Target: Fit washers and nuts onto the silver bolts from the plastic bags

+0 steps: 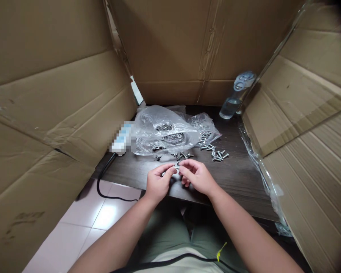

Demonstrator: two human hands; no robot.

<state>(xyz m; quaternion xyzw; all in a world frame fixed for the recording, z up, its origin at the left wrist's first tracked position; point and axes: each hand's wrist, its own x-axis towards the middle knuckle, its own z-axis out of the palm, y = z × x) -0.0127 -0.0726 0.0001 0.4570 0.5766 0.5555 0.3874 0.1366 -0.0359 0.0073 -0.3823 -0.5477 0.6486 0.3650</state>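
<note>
Near the table's front edge, a small silver bolt lies between my two hands. My left hand pinches one end between thumb and fingertips. The fingers of my right hand close on the other end. Just beyond them are several loose dark fasteners. Silver bolts are scattered to the right. An open clear plastic bag holds small nuts or washers, and a second clear bag with bolts sits right of it.
Cardboard walls surround the dark wooden table. A water bottle leans at the back right. At the left lies a white power strip, its black cable hanging over the table edge.
</note>
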